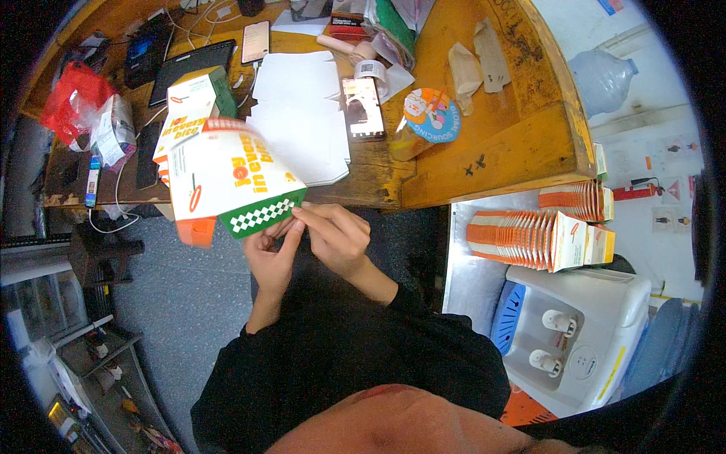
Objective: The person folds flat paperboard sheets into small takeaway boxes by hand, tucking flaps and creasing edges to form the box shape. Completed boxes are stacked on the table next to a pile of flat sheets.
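Note:
A white food carton with orange lettering, orange flaps and a green end panel with white diamonds is held over the front edge of the desk. My left hand grips the green end from below, its fingers partly hidden by the panel. At the panel's right corner, my right hand pinches the edge between thumb and forefinger. Just behind stands another carton of the same print. Flat white card blanks lie stacked to its right. Part of the held carton is smeared by motion.
The wooden desk carries a lit phone, a second phone, a plastic cup with a printed lid, and a red bag. Nested cartons line the right, near a water dispenser.

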Demonstrator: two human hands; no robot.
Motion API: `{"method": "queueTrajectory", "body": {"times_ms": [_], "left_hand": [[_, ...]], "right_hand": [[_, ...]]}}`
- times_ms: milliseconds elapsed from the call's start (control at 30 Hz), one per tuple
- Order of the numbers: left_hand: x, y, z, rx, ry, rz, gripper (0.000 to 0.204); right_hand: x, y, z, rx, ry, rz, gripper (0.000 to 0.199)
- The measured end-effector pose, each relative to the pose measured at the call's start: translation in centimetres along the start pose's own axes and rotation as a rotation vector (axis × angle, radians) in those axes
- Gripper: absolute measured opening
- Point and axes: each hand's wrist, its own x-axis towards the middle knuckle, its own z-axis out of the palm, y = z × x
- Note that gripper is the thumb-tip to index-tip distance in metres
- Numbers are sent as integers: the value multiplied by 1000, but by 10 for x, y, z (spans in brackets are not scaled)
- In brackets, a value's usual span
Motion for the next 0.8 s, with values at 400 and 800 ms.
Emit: {"method": "queueTrajectory", "body": {"times_ms": [400, 800], "left_hand": [[-16, 34, -45, -336, 148, 137, 45], [-1, 49, -5, -210, -48, -143, 65]], "right_hand": [[19, 15, -4, 193, 26, 253, 40], [3, 2, 0, -94, 8, -111, 38]]}}
